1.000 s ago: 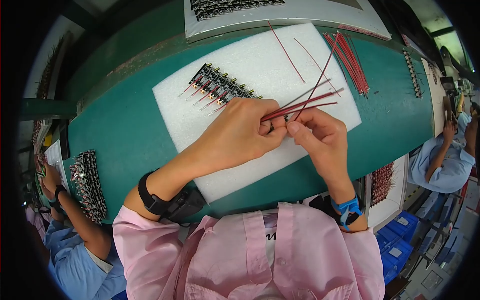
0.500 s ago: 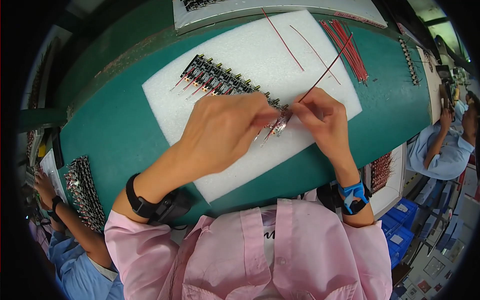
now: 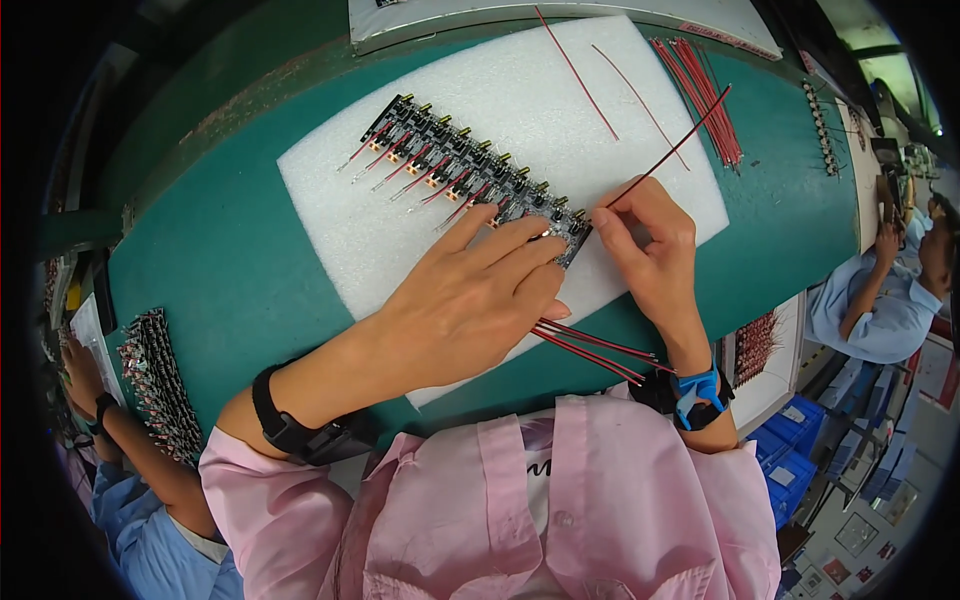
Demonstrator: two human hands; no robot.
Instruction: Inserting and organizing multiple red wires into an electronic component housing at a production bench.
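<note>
A strip of small black circuit boards (image 3: 440, 145), with short red and black leads along its near side, lies slantwise on a white foam sheet (image 3: 345, 235). My left hand (image 3: 470, 300) rests over the strip's right part, its fingertips on the boards. From beneath that hand, by the thumb, several red and black wires (image 3: 600, 357) stick out to the right; the grip on them is hidden. Thumb and forefinger of my right hand (image 3: 650, 235) pinch a dark red wire (image 3: 672, 150) beside the strip's right end. Its far end points up and right.
Two loose red wires (image 3: 578, 75) lie on the foam's far part. A bundle of red wires (image 3: 700, 100) is beyond its right corner, on the green table (image 3: 230, 250). Stacked boards (image 3: 160, 385) sit at left. Co-workers' arms (image 3: 150, 450) show at both sides.
My left hand has turned and opened out over the boards, and wires now show beneath it. The right hand still pinches its wire, whose far end has swung slightly right and down.
</note>
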